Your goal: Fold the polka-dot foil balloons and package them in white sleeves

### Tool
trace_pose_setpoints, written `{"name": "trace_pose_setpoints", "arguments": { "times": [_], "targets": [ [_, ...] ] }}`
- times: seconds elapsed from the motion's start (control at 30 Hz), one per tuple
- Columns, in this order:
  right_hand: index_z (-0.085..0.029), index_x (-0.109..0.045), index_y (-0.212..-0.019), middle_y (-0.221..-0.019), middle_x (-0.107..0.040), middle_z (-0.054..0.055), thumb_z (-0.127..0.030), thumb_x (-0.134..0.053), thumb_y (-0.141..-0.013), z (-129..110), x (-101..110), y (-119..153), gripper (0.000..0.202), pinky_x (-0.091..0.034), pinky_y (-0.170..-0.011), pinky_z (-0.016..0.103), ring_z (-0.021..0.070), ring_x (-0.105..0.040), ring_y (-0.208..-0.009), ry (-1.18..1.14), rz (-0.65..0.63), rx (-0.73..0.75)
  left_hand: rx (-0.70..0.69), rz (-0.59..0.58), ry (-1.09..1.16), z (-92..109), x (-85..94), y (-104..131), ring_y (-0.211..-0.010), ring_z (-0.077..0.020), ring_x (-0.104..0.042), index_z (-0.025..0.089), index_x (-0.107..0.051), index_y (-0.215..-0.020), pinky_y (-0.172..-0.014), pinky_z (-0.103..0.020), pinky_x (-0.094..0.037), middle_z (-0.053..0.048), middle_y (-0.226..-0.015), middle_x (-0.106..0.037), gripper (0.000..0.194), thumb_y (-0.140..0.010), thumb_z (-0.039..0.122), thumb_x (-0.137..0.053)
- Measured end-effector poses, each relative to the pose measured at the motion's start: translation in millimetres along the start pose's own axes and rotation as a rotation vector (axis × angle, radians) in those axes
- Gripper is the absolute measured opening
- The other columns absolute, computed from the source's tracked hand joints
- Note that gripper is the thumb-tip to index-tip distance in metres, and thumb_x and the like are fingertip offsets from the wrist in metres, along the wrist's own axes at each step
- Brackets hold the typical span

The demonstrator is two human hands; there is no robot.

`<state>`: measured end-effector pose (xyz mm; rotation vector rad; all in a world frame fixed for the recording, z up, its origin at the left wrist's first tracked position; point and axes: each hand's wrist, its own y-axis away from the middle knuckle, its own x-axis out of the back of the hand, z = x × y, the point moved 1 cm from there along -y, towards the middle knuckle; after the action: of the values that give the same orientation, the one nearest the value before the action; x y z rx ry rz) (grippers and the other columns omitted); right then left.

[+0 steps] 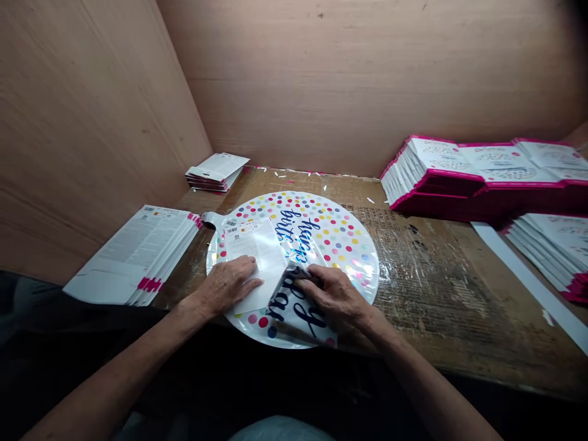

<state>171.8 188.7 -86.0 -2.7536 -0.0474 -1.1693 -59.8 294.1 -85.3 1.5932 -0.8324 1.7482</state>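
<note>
A round foil balloon (pixel 340 229), white with coloured dots and dark blue "happy birthday" lettering, lies flat on the bench with its neck at the left. On its left part rests a white printed card (pixel 257 245). My left hand (pixel 229 283) presses this card against the foil, fingers curled and thumb apart from them. At the near side, my right hand (pixel 333 293) pinches a folded-up flap of the balloon between thumb and fingers. The flap's lettering shows below that hand, and the underside of the fold is partly hidden.
At the left are a fanned stack of printed cards (pixel 133 251) and a smaller stack (pixel 218 170) behind it. Pink-edged card stacks (pixel 487 165) and another stack (pixel 558 245) stand at right. Wooden panels (pixel 344 86) enclose the bench. A white strip (pixel 528 282) lies at right.
</note>
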Motion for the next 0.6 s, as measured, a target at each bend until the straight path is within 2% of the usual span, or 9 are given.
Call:
{"name": "trace_pose_setpoints", "arguments": {
  "times": [0.13,0.27,0.33,0.4,0.47,0.53,0.6],
  "targets": [
    [-0.020,-0.055,-0.075,-0.067,-0.055,-0.001,-0.039,-0.051,-0.095,-16.9,-28.9,-24.0,0.028,-0.026,-0.058,0.025,0.0119,-0.045,-0.061,0.200,-0.044,0.019,-0.123,-0.052,-0.231,10.0,-7.8,-3.1,-0.092,-0.0286,-0.063,0.008,-0.062,-0.095,-0.070,-0.037,-0.055,-0.017,-0.096,-0.065,0.021,-0.092,0.012,-0.042],
    [-0.021,-0.057,-0.080,-0.073,-0.062,0.002,-0.045,-0.049,-0.096,-17.2,-41.9,-36.8,0.031,-0.024,-0.058,0.027,0.0154,-0.052,-0.067,0.366,-0.071,-0.056,-0.115,-0.033,-0.321,14.2,-8.1,-9.8,-0.074,-0.0286,-0.065,0.006,-0.064,-0.083,-0.055,-0.035,-0.051,-0.018,-0.080,-0.064,0.030,-0.081,-0.005,-0.036],
    [-0.021,-0.058,-0.087,-0.080,-0.064,0.004,-0.046,-0.050,-0.095,-16.8,-42.7,-38.2,0.028,-0.028,-0.060,0.027,0.0174,-0.056,-0.073,0.382,-0.052,-0.090,-0.114,-0.024,-0.317,12.1,-7.6,-12.0,-0.068,-0.0270,-0.064,0.008,-0.064,-0.078,-0.055,-0.034,-0.050,-0.016,-0.074,-0.064,0.030,-0.080,-0.007,-0.038],
    [-0.020,-0.057,-0.101,-0.096,-0.065,0.007,-0.043,-0.054,-0.093,-18.1,-40.3,-37.7,0.025,-0.033,-0.063,0.027,0.0197,-0.058,-0.083,0.389,0.032,-0.131,-0.115,-0.013,-0.318,9.6,-5.4,-13.2,-0.065,-0.0253,-0.065,0.009,-0.064,-0.077,-0.055,-0.033,-0.050,-0.015,-0.072,-0.065,0.028,-0.081,-0.005,-0.040],
    [-0.017,-0.052,-0.113,-0.110,-0.061,0.011,-0.040,-0.059,-0.090,-21.0,-35.5,-37.6,0.033,-0.037,-0.068,0.028,0.0217,-0.058,-0.092,0.402,0.109,-0.188,-0.111,0.003,-0.330,8.7,-0.9,-13.3,-0.066,-0.0253,-0.066,0.008,-0.064,-0.079,-0.055,-0.032,-0.050,-0.016,-0.075,-0.066,0.027,-0.083,-0.003,-0.040],
    [-0.014,-0.051,-0.115,-0.112,-0.060,0.013,-0.041,-0.060,-0.090,-24.7,-29.6,-39.7,0.038,-0.038,-0.070,0.029,0.0229,-0.059,-0.094,0.420,0.089,-0.246,-0.112,0.028,-0.360,10.2,5.4,-12.9,-0.070,-0.0263,-0.067,0.008,-0.064,-0.081,-0.056,-0.032,-0.049,-0.016,-0.078,-0.067,0.026,-0.085,-0.002,-0.040],
    [-0.014,-0.054,-0.109,-0.106,-0.063,0.012,-0.045,-0.059,-0.090,-29.0,-23.6,-44.3,0.037,-0.037,-0.069,0.029,0.0231,-0.059,-0.093,0.422,0.004,-0.279,-0.136,0.046,-0.391,13.0,12.2,-13.0,-0.071,-0.0267,-0.067,0.008,-0.063,-0.080,-0.055,-0.032,-0.049,-0.016,-0.078,-0.067,0.026,-0.085,-0.002,-0.040]
  ]
}}
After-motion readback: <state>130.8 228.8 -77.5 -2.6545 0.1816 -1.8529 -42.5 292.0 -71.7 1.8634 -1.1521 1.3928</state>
